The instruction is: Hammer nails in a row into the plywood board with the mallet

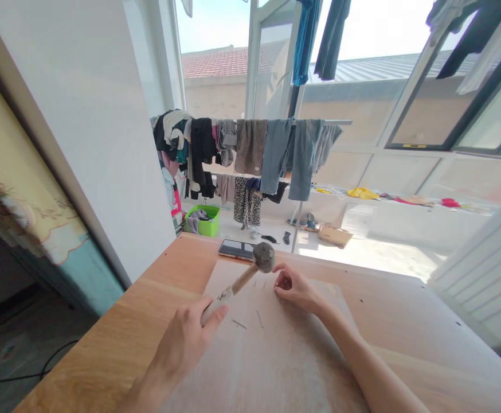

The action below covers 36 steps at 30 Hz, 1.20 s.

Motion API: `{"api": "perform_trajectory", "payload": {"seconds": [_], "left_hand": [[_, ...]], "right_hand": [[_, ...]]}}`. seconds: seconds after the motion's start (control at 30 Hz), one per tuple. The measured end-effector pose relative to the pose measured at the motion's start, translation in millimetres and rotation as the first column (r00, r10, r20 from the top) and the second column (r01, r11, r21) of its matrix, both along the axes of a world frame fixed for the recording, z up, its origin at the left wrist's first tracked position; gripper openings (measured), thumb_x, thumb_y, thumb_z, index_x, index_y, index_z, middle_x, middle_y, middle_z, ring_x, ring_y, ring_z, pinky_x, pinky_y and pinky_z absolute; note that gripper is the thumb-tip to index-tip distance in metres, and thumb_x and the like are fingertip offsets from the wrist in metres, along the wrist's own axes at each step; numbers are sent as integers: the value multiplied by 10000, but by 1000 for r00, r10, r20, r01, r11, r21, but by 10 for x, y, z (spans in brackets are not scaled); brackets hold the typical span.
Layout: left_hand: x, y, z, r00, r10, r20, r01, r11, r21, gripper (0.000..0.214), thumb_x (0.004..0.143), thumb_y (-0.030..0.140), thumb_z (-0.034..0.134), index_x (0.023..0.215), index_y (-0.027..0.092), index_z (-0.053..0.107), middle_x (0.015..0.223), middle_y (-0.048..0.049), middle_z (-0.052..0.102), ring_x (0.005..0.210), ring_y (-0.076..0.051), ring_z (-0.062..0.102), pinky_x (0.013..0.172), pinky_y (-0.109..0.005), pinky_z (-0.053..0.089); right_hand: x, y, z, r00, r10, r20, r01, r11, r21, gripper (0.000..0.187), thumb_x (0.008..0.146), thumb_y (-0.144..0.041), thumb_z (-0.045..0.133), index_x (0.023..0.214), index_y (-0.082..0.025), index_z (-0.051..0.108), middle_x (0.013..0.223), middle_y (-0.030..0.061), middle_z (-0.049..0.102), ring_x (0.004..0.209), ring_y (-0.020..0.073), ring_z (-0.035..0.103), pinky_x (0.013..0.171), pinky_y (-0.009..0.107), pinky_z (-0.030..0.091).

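My left hand [186, 339] is closed round the wooden handle of a hammer [245, 277], whose grey head hangs raised just above a pale wooden board [276, 355]. My right hand [293, 288] rests on the board to the right of the hammer head, fingertips pinched together on something too small to make out, possibly a nail. Several nails stand in the board near the hammer head [259, 283], and two loose nails [250, 321] lie flat between my hands.
The board lies on a wooden table [117, 344]. A black phone [237, 249] lies at the table's far edge behind the hammer. Beyond are a clothes rack [259, 149] hung with garments, a green basket [203, 221], windows and a white radiator [486, 269] at right.
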<state>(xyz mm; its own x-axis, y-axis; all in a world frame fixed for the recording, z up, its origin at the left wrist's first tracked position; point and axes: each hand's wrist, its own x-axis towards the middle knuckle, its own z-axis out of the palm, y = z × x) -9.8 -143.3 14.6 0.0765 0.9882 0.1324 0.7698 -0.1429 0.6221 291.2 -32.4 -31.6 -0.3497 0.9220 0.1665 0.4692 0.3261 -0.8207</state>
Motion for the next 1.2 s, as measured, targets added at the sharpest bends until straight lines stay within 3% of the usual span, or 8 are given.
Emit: {"api": "perform_trajectory", "payload": {"seconds": [0.1, 0.23, 0.47, 0.63, 0.8, 1.03, 1.2], "left_hand": [[126, 0, 11, 995, -41, -96, 36, 998, -58, 441, 973, 571, 471, 754, 214, 609, 680, -33, 662, 666, -203, 618, 614, -263, 318], [244, 6, -4, 985, -54, -162, 38, 994, -98, 390, 974, 534, 494, 793, 225, 648, 727, -60, 712, 723, -240, 678, 619, -267, 310], [322, 23, 48, 988, -33, -148, 17, 994, -112, 413, 988, 515, 457, 776, 216, 648, 687, -57, 693, 661, -217, 658, 585, -259, 292], [337, 53, -28, 988, -50, -146, 36, 995, -92, 415, 978, 512, 482, 741, 216, 649, 666, -57, 685, 653, -216, 653, 576, -254, 283], [362, 75, -41, 990, -45, -134, 33, 995, -90, 410, 967, 513, 488, 739, 213, 649, 641, -47, 658, 623, -201, 618, 569, -254, 275], [257, 51, -80, 999, -39, 30, 41, 997, -59, 504, 950, 608, 463, 672, 200, 566, 579, 17, 516, 558, -139, 480, 557, -244, 284], [205, -2, -194, 979, 17, 205, -15, 1000, -11, 580, 928, 723, 417, 660, 214, 487, 554, 38, 418, 528, -135, 439, 533, -245, 292]], "right_hand": [[-2, -1, 8, 1000, -20, 6, 20, 999, 33, 336, 717, -178, 634, 1046, -199, 571, 778, -21, 623, 700, 165, 569, 648, 284, 461], [11, 0, 20, 999, -39, 14, 38, 996, 85, 321, 689, -178, 663, 1001, -207, 599, 910, 11, 655, 844, 206, 585, 761, 320, 477], [13, 23, -26, 997, -73, 40, 70, 995, 65, 275, 690, -185, 635, 963, -198, 612, 795, -17, 610, 728, 185, 560, 680, 305, 466], [18, 9, 7, 995, -89, 46, 86, 994, 74, 347, 662, -169, 656, 1007, -203, 628, 939, 23, 692, 903, 251, 622, 814, 360, 498], [17, -18, 51, 993, -106, 60, 103, 993, 54, 328, 666, -175, 659, 991, -203, 623, 930, 26, 706, 890, 256, 636, 807, 367, 511], [-31, -58, 102, 993, -52, 105, 50, 999, 21, 214, 726, -201, 623, 934, -199, 575, 797, -6, 626, 721, 177, 588, 682, 305, 492], [74, -72, 239, 983, -17, 183, 12, 1000, 24, 406, 711, -196, 683, 1086, -199, 530, 957, 15, 602, 799, 161, 592, 709, 289, 496]]}}
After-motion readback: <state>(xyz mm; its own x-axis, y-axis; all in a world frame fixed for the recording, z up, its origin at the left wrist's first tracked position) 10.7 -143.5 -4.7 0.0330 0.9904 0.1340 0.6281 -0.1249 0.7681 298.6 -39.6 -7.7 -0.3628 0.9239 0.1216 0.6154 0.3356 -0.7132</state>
